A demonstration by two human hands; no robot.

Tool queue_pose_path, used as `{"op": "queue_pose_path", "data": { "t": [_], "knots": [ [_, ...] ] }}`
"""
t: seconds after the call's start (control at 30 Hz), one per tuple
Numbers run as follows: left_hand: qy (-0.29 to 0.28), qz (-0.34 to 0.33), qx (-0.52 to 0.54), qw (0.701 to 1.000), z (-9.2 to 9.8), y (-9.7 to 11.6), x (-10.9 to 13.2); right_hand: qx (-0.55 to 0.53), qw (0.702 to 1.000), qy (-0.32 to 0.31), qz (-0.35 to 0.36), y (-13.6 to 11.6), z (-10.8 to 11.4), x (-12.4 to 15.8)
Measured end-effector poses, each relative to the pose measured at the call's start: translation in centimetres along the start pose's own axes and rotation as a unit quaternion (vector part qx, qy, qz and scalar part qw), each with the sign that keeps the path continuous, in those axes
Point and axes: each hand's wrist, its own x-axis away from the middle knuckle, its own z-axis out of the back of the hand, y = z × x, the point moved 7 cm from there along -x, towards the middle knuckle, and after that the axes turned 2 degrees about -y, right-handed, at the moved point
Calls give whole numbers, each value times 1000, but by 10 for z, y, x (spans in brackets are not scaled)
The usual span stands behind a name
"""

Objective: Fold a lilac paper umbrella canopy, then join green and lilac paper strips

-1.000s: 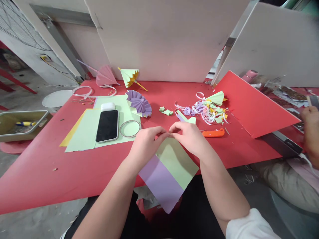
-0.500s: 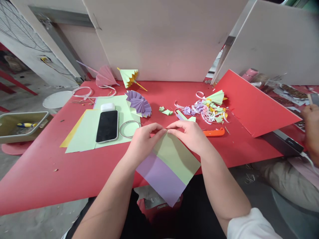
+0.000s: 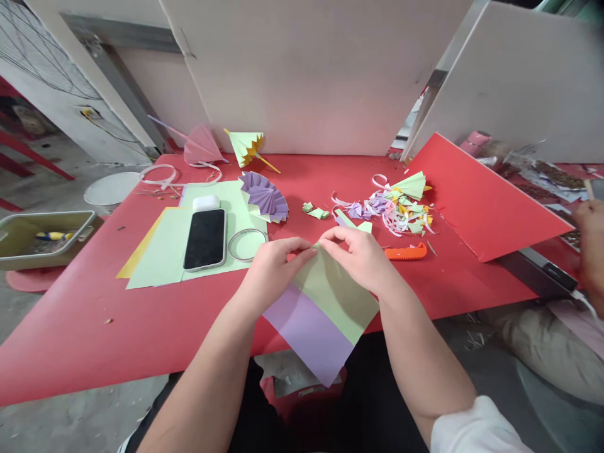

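Note:
A sheet of paper point(image 3: 306, 333), part purple and part pale green, hangs slantwise over the table's front edge. Its upper edge is pinched between finger and thumb by my left hand point(image 3: 278, 267). Close beside it, my right hand point(image 3: 353, 255) pinches the same edge, fingertips almost meeting the left ones. Whether that edge is folded is hidden by my fingers. Left of my left hand, a roll of clear tape point(image 3: 229, 250) and a phone point(image 3: 204, 239) lie on pale green sheets point(image 3: 155, 251). Beyond my right hand rests an orange box cutter point(image 3: 406, 252).
On the red table point(image 3: 94, 302) stand a pleated purple paper fan point(image 3: 264, 194), a pink paper umbrella point(image 3: 202, 146) and a green one point(image 3: 245, 146). Paper scraps point(image 3: 394, 211) lie at right, before a raised red board point(image 3: 481, 195). Another person's hand point(image 3: 592, 245) is at the far right.
My right fingertips have shifted slightly along the paper's top edge, and the paper's lower corner has risen a little. The view has moved slightly; the other things lie as before.

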Motion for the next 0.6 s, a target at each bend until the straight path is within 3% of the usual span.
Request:
{"op": "queue_pose_path", "data": {
  "t": [0.6],
  "knots": [
    [-4, 8, 8, 1000, 0, -2, 0, -20, 1000, 16, -11, 3, 2, -1]
  ]
}}
